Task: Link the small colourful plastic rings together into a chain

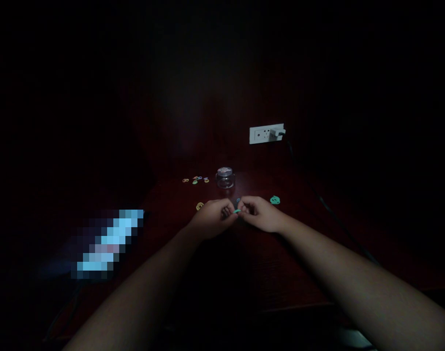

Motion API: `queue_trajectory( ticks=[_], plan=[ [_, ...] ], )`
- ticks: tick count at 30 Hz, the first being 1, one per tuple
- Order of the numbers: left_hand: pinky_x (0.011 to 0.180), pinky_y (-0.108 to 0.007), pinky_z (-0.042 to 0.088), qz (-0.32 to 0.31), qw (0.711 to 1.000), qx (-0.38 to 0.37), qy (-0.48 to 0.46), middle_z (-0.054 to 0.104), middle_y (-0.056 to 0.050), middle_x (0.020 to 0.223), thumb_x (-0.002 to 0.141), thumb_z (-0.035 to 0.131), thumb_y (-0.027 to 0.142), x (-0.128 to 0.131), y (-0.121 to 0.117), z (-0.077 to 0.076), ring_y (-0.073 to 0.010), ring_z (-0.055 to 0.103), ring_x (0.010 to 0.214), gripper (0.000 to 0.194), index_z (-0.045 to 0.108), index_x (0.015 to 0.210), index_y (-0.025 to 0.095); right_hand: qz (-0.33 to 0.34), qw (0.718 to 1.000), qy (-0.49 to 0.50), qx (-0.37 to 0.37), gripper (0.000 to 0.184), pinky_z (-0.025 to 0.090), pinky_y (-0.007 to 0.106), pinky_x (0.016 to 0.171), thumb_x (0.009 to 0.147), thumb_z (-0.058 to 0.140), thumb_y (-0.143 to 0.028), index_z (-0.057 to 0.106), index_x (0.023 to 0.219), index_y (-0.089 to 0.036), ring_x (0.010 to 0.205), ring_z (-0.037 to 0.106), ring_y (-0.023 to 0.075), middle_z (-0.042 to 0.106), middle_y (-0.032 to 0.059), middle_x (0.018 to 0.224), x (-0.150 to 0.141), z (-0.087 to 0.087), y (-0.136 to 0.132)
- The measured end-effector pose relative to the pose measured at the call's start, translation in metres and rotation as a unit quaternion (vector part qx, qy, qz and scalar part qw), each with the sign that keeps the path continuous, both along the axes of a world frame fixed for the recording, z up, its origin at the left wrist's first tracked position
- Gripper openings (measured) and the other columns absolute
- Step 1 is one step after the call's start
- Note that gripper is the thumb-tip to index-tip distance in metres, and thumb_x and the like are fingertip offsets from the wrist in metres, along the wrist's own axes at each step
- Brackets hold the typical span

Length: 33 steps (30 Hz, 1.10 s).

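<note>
My left hand (217, 217) and my right hand (259, 213) meet in a pinch over the dark red table. Between their fingertips is a small green elastic band (237, 211), gripped from both sides. A yellow coil of bands (200, 206) lies just beyond my left hand, partly covered by it. Past my right hand sits a small pile of green bands (275, 200). Something small and blue (239, 200) shows in the gap behind the hands. Farther back stands a clear lidded jar (225, 179).
Several loose coloured bands (195, 182) lie left of the jar. At the left, a device with a lit, pixelated screen (112, 243) rests near the table edge. A white wall socket (266, 133) holds a plug, whose dark cable (328, 207) runs down the right side.
</note>
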<state>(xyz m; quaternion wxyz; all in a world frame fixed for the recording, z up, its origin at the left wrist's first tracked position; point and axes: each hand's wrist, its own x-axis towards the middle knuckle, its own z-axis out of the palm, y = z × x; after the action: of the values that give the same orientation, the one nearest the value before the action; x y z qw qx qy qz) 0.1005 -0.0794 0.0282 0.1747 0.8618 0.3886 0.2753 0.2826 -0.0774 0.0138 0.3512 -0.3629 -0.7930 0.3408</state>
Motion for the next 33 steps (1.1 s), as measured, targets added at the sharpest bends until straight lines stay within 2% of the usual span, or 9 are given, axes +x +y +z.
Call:
queue_trajectory(
  ticks=[6, 14, 19, 24, 33],
  plan=[
    [0.054, -0.020, 0.038, 0.020, 0.999, 0.036, -0.007, 0.060, -0.001, 0.071, 0.076, 0.054, 0.029, -0.0003, 0.0022, 0.0000, -0.0102, 0.051, 0.062, 0.014, 0.057, 0.073, 0.016, 0.012, 1.000, -0.004, 0.009, 0.003, 0.034, 0.021, 0.053, 0.072, 0.049, -0.014, 0.051, 0.074, -0.015, 0.057, 0.041, 0.0086, 0.047, -0.0024, 0.062, 0.0012, -0.0010, 0.0013],
    [0.056, -0.019, 0.041, -0.028, 0.999, -0.021, -0.028, 0.062, 0.001, 0.071, 0.076, 0.055, 0.027, 0.0027, -0.0027, -0.0002, -0.0086, 0.054, 0.061, 0.011, 0.057, 0.078, 0.017, -0.002, 1.000, 0.002, 0.006, 0.007, 0.033, 0.021, 0.050, 0.075, 0.052, -0.022, 0.052, 0.073, -0.015, 0.055, 0.041, 0.0087, 0.048, -0.0021, 0.060, 0.0005, -0.0004, 0.0015],
    [0.055, -0.017, 0.042, -0.022, 0.997, -0.027, -0.063, 0.062, 0.001, 0.070, 0.077, 0.053, 0.024, 0.0037, -0.0039, 0.0009, -0.0068, 0.053, 0.059, 0.009, 0.056, 0.080, 0.016, -0.017, 1.000, -0.005, 0.026, 0.009, 0.033, 0.021, 0.051, 0.075, 0.051, -0.023, 0.051, 0.071, -0.015, 0.055, 0.041, 0.0086, 0.047, -0.0021, 0.060, 0.0011, 0.0009, 0.0015],
    [0.055, -0.017, 0.043, -0.021, 0.996, -0.037, -0.083, 0.061, 0.001, 0.070, 0.076, 0.053, 0.021, 0.0034, -0.0008, -0.0031, -0.0067, 0.054, 0.059, 0.008, 0.056, 0.082, 0.016, -0.019, 1.000, -0.002, 0.014, 0.009, 0.032, 0.021, 0.049, 0.074, 0.052, -0.023, 0.049, 0.070, -0.015, 0.053, 0.040, 0.0078, 0.046, -0.0029, 0.059, -0.0008, 0.0031, -0.0014],
    [0.055, -0.017, 0.044, -0.021, 0.993, -0.059, -0.100, 0.061, 0.000, 0.069, 0.076, 0.053, 0.023, 0.0037, 0.0004, -0.0040, -0.0074, 0.055, 0.060, 0.008, 0.052, 0.080, 0.016, -0.017, 1.000, 0.000, 0.009, 0.012, 0.032, 0.021, 0.049, 0.076, 0.052, -0.024, 0.056, 0.077, -0.013, 0.054, 0.042, 0.0081, 0.051, -0.0008, 0.062, -0.0023, 0.0058, -0.0032]
  ],
)
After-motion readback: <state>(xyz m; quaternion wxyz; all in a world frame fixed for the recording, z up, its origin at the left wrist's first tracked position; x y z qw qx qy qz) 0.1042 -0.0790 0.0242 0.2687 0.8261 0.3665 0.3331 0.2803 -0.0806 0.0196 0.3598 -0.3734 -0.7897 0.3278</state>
